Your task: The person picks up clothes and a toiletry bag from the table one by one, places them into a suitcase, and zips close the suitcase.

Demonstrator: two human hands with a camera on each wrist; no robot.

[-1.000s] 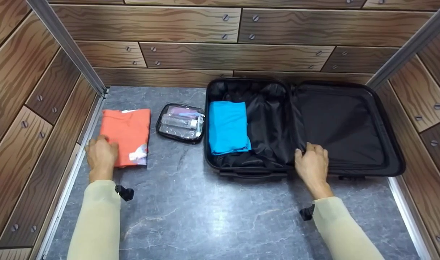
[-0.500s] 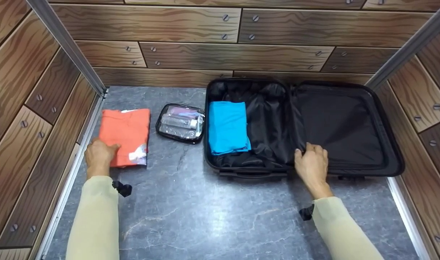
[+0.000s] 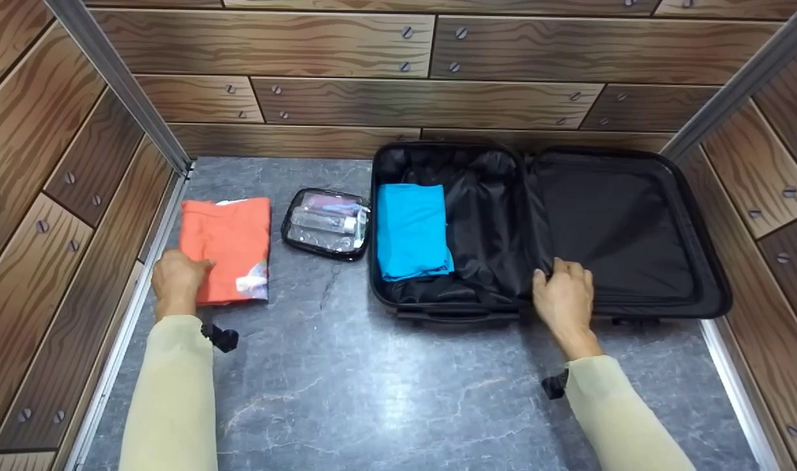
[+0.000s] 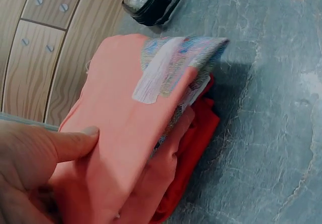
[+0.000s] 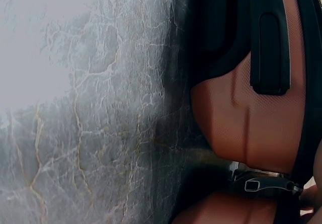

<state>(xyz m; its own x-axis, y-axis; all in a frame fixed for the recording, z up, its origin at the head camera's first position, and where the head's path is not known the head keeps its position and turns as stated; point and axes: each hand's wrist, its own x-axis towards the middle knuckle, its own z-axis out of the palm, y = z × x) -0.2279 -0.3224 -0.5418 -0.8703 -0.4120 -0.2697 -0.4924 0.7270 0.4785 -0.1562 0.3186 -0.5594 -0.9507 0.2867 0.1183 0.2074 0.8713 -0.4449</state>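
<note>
Hidden fingers: most of the left hand's fingers are concealed by the folded orange garment (image 3: 231, 239); only the thumb is shown clearly on its top layer.
Cut-off views: the left hand (image 3: 178, 275) is cropped in the left wrist view, and in the right wrist view only a sliver of the right hand (image 3: 565, 294) is caught at the edge.
Left grip: the garment's near left side is pinched, thumb above, fingers beneath.
Right hand: thumb and fingers are parted and laid over the near rim of the open black-lined suitcase (image 3: 451, 306), where its halves meet; whether the rim is gripped cannot be told.
Garment: it is placed at the left on the grey marbled surface (image 3: 346, 373); its near corner is printed, and red fabric (image 4: 198, 133) is seen below.
Suitcase: a folded blue cloth (image 3: 411, 232) is held in its left half; brown shell (image 5: 271, 128) is shown outside.
Clear pouch (image 3: 307, 246): it is set between garment and suitcase; a bottle (image 3: 320, 221) is made out inside, the other contents blurred.
</note>
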